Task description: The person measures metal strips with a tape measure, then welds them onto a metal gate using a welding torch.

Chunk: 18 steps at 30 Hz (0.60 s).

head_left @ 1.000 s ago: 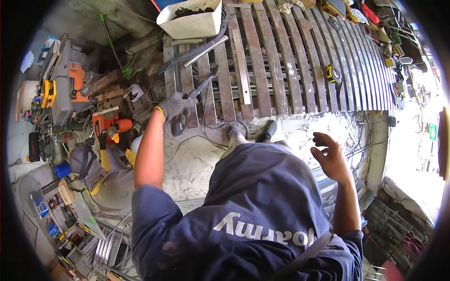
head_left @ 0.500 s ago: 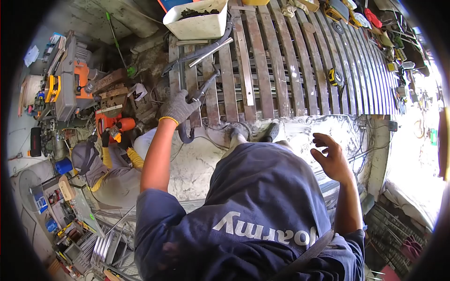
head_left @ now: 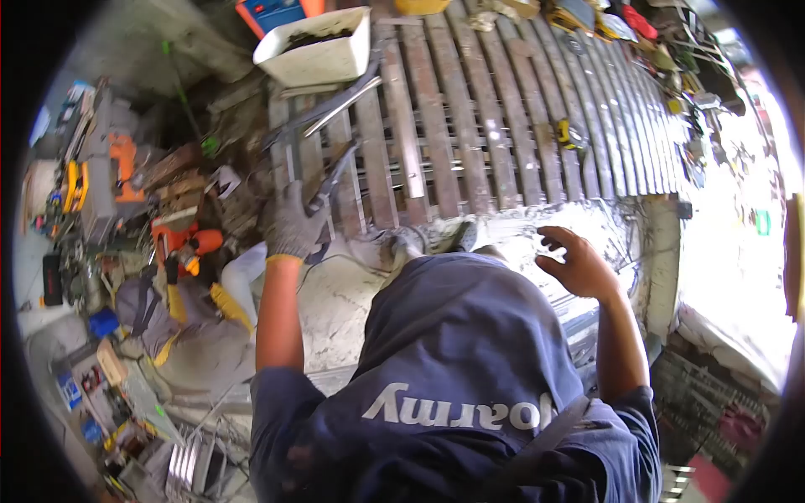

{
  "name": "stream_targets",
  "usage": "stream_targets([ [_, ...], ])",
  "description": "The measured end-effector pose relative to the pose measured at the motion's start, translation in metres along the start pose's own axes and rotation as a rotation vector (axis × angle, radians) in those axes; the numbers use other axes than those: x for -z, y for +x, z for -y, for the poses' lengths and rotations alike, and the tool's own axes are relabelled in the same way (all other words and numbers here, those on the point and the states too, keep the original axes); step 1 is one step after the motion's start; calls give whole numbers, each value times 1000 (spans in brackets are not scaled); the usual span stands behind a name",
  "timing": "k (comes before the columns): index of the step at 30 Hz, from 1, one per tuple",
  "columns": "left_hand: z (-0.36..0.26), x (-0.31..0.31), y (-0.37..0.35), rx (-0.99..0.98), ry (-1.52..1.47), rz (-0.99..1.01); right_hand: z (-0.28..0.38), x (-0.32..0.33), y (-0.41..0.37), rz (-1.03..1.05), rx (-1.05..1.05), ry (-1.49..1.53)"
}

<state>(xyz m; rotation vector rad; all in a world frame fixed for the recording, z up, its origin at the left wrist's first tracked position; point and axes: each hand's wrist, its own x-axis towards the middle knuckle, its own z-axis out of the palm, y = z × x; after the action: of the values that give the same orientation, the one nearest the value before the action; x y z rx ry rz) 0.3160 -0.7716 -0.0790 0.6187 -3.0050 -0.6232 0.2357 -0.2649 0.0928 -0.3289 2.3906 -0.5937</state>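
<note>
My left hand [head_left: 293, 225], in a grey knitted glove with a yellow cuff, is at the near left corner of a slatted metal table [head_left: 449, 189]. Its fingers stretch forward at the end of a narrow metal bar [head_left: 292, 159] lying along the slats. Just right of the fingers is a dark, angled handle-like tool [head_left: 334, 180] with black cable around it, its kind unclear. My right hand [head_left: 579, 264], bare, hangs in the air off the table's near side, its fingers loosely bent and apart with nothing in them.
A white bin [head_left: 314, 46] of dark scraps and a light metal strip [head_left: 342, 107] lie on the table's left. A tape measure [head_left: 570, 134] sits further right. At left, a crouching person [head_left: 180, 323] in yellow-cuffed gloves is beside an orange power tool [head_left: 201, 243]. Cables cross the floor.
The view has shifted, moving the table left in the picture. My left hand has turned so its fingers point straight ahead, lower beside the dark tool. My right hand keeps its loose pose.
</note>
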Motion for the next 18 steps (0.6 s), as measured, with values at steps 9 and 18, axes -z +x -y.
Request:
stream_targets([
  [9,-100,12,-38,-384,-107,-566,-185,54,206,-352,-322,-330],
  [18,-204,-63,-67,-348,-198,-208,-196,87,297,-367,-352,-350],
])
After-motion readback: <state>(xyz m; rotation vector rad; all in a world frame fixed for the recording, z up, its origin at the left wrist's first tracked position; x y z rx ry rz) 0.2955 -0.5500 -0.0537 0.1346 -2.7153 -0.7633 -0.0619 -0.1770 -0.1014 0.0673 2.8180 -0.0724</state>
